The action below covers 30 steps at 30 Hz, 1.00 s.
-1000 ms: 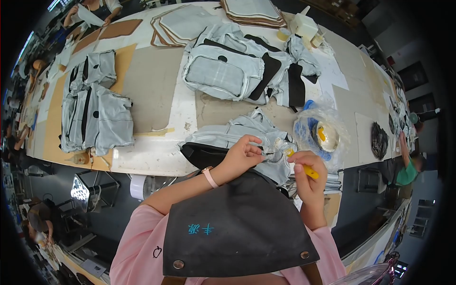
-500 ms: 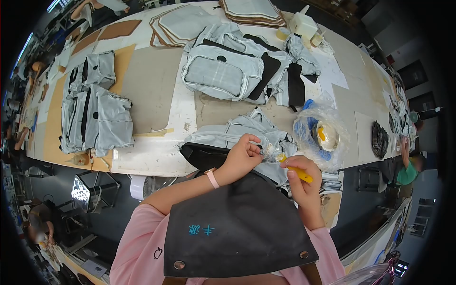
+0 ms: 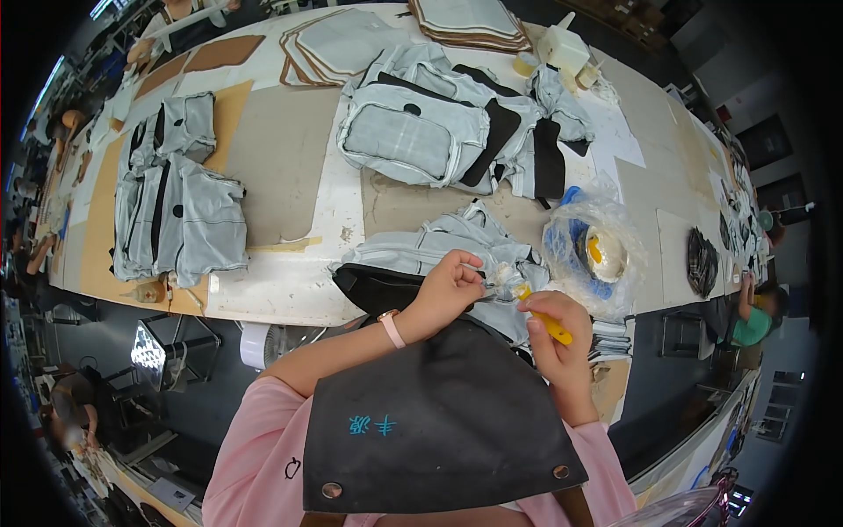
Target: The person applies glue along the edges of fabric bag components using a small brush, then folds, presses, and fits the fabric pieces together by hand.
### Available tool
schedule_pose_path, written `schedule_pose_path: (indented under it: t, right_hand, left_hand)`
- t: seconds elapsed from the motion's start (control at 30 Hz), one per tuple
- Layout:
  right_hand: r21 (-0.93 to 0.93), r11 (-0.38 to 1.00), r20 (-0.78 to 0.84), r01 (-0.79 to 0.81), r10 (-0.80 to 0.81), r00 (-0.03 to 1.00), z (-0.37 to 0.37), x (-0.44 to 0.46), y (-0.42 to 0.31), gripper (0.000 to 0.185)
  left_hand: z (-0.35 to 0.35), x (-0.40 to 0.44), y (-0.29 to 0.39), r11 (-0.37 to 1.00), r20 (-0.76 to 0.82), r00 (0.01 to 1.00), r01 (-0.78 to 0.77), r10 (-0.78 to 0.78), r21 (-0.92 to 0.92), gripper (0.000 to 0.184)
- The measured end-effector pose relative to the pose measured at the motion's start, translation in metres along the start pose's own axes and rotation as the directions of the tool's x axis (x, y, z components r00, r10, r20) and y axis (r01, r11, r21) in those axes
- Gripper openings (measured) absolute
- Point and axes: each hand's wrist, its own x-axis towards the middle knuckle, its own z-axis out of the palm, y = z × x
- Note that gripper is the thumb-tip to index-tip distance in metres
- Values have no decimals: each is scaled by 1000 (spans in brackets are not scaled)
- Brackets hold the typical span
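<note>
A light grey fabric bag piece (image 3: 448,241) with a black panel (image 3: 373,288) lies at the near table edge. My left hand (image 3: 452,288) rests over it, fingers curled and pinching its edge near a whitish patch. My right hand (image 3: 562,327) is closed round a yellow-handled tool (image 3: 554,326) whose tip points at that same patch; the tip's kind is too small to make out. Just right of the piece, a bowl (image 3: 608,255) sits in clear plastic wrapping (image 3: 622,303), with a pale substance and a yellow object in it.
Grey bags (image 3: 413,136) with black straps lie farther back, and more grey bag parts (image 3: 180,220) lie at the left. Stacked panels (image 3: 470,22), a white container (image 3: 562,48) and a black plastic bundle (image 3: 702,262) are also on the table. Other people work around the room.
The yellow-handled tool and my right fingers have shifted slightly, with the handle end a little lower and to the left. My left hand has barely moved.
</note>
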Motion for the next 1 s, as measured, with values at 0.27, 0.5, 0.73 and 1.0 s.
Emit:
schedule_pose_path:
  t: [0.27, 0.5, 0.73, 1.0]
  right_hand:
    - [8, 999, 66, 31, -31, 997, 0, 2, -7, 19]
    - [57, 997, 28, 56, -57, 998, -1, -1, -7, 20]
    - [17, 995, 83, 98, -99, 992, 2, 0, -4, 22]
    - [-14, 999, -102, 39, -40, 994, -7, -6, -3, 17]
  left_hand:
    - [0, 0, 2, 1000, -22, 1000, 12, -12, -3, 28]
    - [-1, 0, 2, 999, -34, 999, 26, -28, -40, 25]
    - [-3, -2, 3, 995, -48, 997, 48, -52, -87, 21]
    - [-7, -5, 12, 994, -44, 997, 62, -66, -86, 23]
